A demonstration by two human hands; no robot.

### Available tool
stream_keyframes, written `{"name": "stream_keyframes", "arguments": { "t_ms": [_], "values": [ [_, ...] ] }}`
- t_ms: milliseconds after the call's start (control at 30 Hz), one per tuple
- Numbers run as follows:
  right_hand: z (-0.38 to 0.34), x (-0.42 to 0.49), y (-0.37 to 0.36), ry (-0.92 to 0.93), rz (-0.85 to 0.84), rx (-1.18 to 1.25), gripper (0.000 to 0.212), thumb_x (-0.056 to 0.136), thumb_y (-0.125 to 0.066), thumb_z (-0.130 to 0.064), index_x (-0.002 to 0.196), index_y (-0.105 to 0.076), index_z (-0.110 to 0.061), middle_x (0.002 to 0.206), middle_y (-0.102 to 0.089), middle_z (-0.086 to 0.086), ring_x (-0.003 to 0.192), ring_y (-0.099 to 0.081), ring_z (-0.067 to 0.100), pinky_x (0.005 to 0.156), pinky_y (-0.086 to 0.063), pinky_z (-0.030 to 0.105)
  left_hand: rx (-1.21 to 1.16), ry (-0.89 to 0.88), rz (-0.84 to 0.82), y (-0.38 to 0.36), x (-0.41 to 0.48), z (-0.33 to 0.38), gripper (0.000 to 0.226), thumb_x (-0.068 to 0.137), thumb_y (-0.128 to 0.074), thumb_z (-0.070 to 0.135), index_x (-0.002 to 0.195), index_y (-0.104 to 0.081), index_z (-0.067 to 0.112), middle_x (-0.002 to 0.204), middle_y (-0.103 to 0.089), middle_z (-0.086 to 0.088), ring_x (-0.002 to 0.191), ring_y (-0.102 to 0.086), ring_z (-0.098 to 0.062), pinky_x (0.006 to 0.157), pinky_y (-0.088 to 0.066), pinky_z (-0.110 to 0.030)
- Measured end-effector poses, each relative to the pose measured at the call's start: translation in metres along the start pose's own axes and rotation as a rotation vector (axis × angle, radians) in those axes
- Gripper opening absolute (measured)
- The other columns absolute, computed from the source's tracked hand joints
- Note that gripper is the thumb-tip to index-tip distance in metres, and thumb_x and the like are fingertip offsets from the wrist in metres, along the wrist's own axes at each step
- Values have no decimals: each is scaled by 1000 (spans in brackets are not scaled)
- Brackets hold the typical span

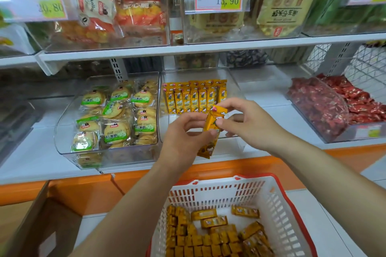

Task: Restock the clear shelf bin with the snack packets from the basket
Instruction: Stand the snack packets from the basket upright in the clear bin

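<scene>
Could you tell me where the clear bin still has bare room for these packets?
The bin is bare right of the standing row and in front of it, behind the hands. Its back left is packed. The biscuit bin beside it is full.

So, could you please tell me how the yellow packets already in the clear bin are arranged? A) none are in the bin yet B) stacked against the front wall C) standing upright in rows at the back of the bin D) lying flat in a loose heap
C: the yellow packets stand upright in rows at the back of the clear bin, its front floor bare.
</scene>
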State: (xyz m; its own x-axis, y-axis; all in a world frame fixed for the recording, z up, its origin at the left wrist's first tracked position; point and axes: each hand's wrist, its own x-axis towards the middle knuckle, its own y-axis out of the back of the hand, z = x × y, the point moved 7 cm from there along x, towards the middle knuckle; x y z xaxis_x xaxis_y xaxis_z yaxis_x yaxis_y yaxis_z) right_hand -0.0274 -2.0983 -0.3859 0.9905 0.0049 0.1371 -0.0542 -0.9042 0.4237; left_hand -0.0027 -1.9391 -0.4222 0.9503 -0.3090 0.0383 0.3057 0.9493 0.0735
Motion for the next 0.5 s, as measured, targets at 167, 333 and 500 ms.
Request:
{"name": "stream_keyframes", "arguments": {
  "t_ms": [167,333,500],
  "values": [
    [10,27,26,-5,-46,47,24,84,-77,-10,104,-67,-18,98,-67,3,76,-69,19,74,-61,35,175,-62,-16,-17,34,16,29,82,-85,19,99,-66,33,98,-75,10,85,-74,-11,71,-60,-25],
    [33,62,68,98,86,-109,30,83,-76,-1,99,-64,-23,90,-68,0,71,-63,10,73,-56,30,232,-95,-70,-32,111,5,19,87,-80,16,102,-70,20,86,-73,5,79,-72,-11,75,-59,-31],
    [60,104,84,165,147,-419,31,80,-77,-7,106,-70,-22,96,-73,-1,88,-70,23,87,-55,44,1086,-322,104,-29,192,-21,39,86,-74,35,123,-67,27,119,-68,-1,113,-60,-24,91,-46,-33]
  ]
}}
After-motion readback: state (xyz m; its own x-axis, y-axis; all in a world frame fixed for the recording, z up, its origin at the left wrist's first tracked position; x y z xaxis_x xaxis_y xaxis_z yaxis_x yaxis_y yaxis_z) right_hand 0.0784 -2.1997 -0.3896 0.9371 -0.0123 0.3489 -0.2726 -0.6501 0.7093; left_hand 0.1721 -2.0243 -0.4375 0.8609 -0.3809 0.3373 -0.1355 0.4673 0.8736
